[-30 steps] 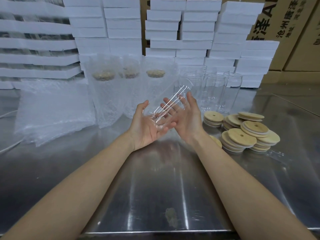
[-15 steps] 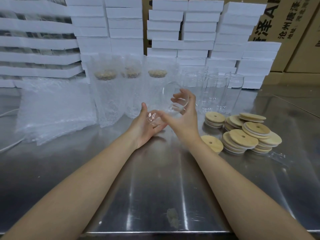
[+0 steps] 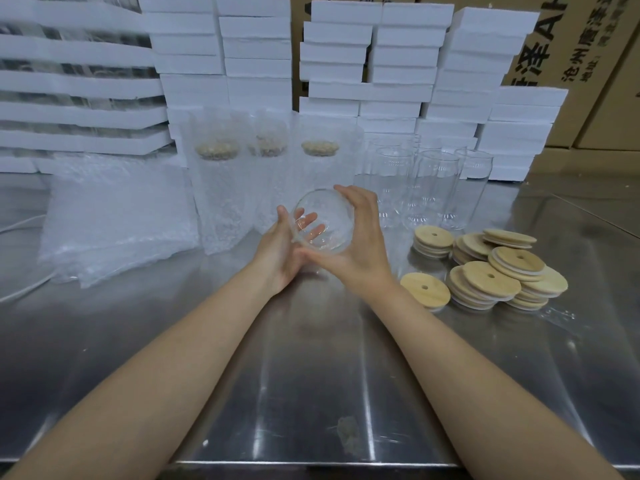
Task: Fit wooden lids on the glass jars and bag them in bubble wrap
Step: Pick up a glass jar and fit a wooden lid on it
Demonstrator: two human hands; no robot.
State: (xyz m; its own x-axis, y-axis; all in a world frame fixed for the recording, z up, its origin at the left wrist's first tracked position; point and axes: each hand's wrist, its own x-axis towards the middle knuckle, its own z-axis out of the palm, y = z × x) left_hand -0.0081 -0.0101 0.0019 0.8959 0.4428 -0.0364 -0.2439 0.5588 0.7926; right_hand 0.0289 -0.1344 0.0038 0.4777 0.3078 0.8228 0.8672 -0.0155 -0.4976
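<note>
As I look across from the left, a slumped pile of bubble wrap bags (image 3: 114, 216) lies on the steel counter (image 3: 311, 375); just right of it three bagged jars (image 3: 218, 188) stand upright, a lid showing through each wrap; white foam boxes (image 3: 256, 46) are stacked behind them; at centre I see my left hand (image 3: 280, 251) holding the glass jar (image 3: 322, 220) off the counter, thumb along its near side, fingers visible through the glass; the jar is tipped so its mouth faces me; my right hand (image 3: 360, 244) is curled round its other side, fingers over the top, thumb beneath; further right a cluster of bare jars (image 3: 433, 188) stands upright; nearer me lie stacked wooden lids (image 3: 491, 268), with a single lid (image 3: 425, 291) flat just beside them; brown cartons (image 3: 588, 46) fill the far right corner
</note>
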